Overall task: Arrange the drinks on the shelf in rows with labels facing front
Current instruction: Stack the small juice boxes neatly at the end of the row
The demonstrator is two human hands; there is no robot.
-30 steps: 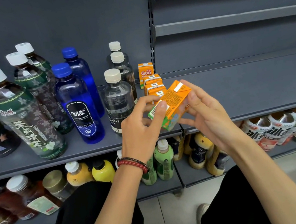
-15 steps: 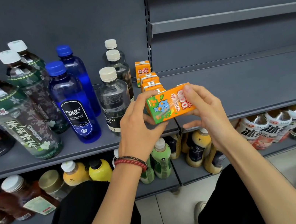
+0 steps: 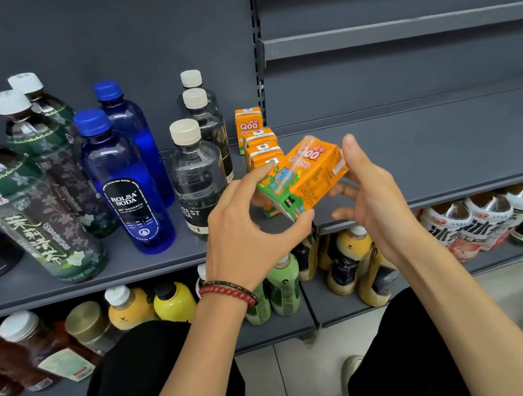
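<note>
1. A person crouches before a grey shelf [image 3: 434,150] with both hands raised over its front edge.
2. The left hand [image 3: 245,234] grasps the green lower end of a small orange juice carton [image 3: 310,178], with the thumb beneath and the fingers on top. A red bead bracelet [image 3: 230,291] circles that wrist.
3. The right hand [image 3: 375,203] grips the carton's other end, with the thumb pressed against it and the fingers curled underneath.
4. The carton is held in the air, tilted almost onto its side, above the shelf's front edge. Its upper face reads "Qoo" in red beside a blue cartoon figure. A clear-wrapped straw lies across that face.
5. Just behind it, a row of matching cartons [image 3: 260,145] runs from the shelf's back edge toward the front. The rearmost shows "Qoo" facing forward.
6. Left of that row stand three clear bottles [image 3: 196,174] with white caps, one behind another. The front one's black label is only partly readable, showing "REST" and "DA".
7. Further left stand two blue bottles [image 3: 126,185]. The front label reads "BOLSA SODA".
8. Toward the shelf's left edge stand tea bottles [image 3: 29,214] with white caps and green flowered labels bearing Chinese writing.
9. A lower shelf [image 3: 319,312] holds yellow, green and brown bottles whose labels are too small to read.
</note>
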